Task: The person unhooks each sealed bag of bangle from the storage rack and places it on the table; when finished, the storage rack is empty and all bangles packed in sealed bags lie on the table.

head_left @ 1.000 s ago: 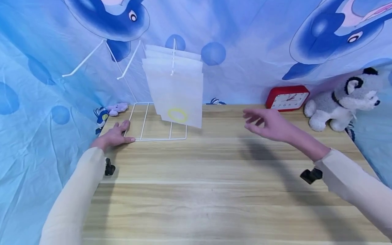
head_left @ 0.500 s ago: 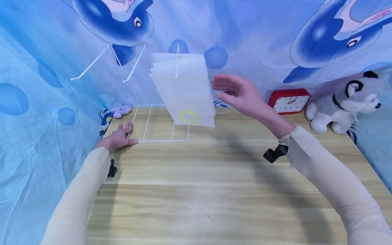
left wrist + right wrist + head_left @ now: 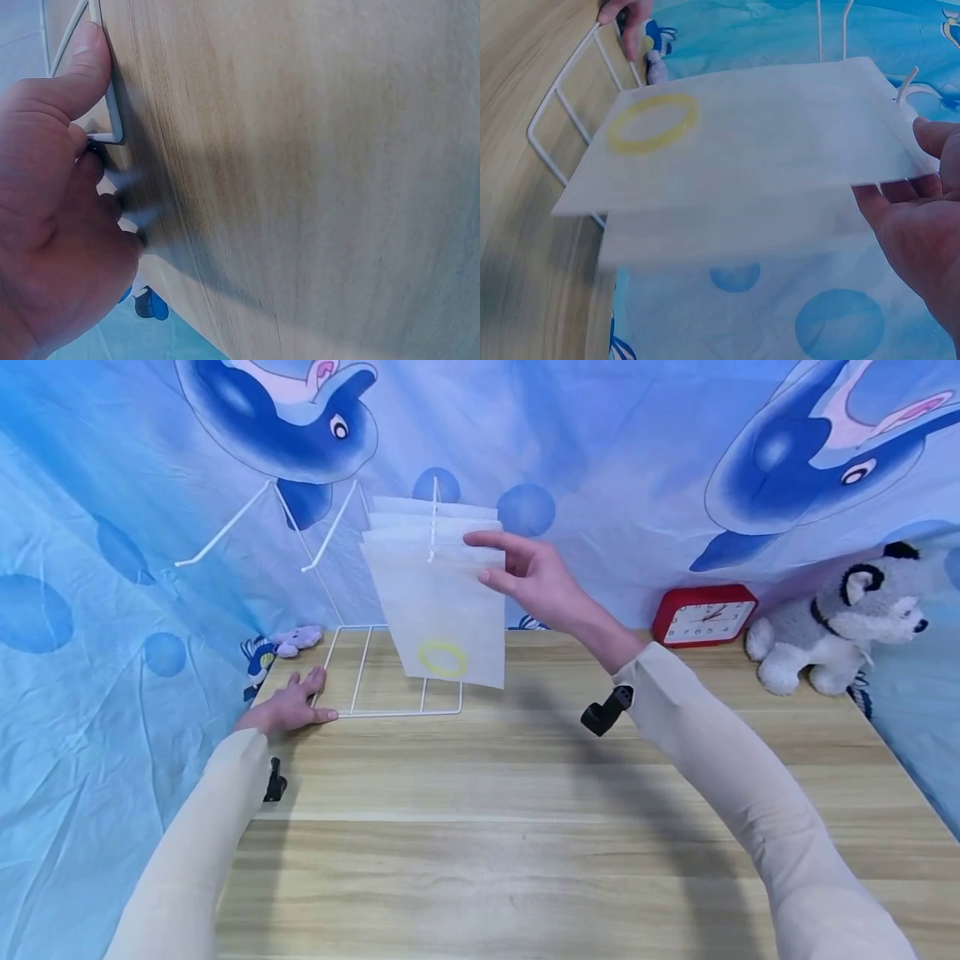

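Note:
Several thin white sheets (image 3: pixel 435 602) hang from the right-hand prong of a white wire rack (image 3: pixel 352 672). A yellow ring (image 3: pixel 442 658) marks the low part of the front sheet. My right hand (image 3: pixel 540 577) is at that sheet's upper right edge, thumb in front and fingers behind, as the right wrist view also shows. At the rack's near left corner, my left hand (image 3: pixel 288 703) holds the base against the table. In the left wrist view its thumb (image 3: pixel 82 71) lies along the wire, with the other fingers bent beside the corner.
A red clock (image 3: pixel 705 614) and a grey-and-white plush dog (image 3: pixel 836 618) stand at the table's back right. A small purple plush toy (image 3: pixel 296 639) lies behind the left hand. Two bare rack prongs (image 3: pixel 330 527) jut forward at upper left. Blue dolphin-print cloth surrounds the table (image 3: pixel 487 827).
My right hand has moved left from near the clock to the hanging sheets, and its thumb and fingers now straddle the front one. The sheets have swung a little. My left hand stays on the rack.

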The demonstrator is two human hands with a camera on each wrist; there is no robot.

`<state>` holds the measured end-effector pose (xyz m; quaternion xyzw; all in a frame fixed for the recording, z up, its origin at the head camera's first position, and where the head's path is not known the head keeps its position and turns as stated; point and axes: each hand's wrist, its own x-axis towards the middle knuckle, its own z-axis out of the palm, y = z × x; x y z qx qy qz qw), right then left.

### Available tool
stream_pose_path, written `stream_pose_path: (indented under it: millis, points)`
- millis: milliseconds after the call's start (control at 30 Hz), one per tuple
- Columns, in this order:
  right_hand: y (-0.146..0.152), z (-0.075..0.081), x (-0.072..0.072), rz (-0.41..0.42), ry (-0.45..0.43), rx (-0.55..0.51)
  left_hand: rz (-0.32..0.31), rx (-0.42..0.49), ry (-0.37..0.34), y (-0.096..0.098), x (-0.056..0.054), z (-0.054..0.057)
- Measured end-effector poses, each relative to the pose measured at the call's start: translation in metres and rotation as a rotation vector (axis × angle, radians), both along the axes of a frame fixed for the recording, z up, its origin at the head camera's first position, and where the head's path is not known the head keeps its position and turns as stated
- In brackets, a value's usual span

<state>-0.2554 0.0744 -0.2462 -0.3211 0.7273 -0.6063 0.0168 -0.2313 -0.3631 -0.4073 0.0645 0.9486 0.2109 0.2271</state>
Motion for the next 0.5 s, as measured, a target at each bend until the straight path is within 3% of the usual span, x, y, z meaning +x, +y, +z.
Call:
stream_pose_path:
  millis: [500]
  points:
    - [-0.0081,0.0084,-0.0006,-0.107,-0.095,0.029,-0.013,-0.004,-0.001,-0.0002,-0.0018,-0.0014]
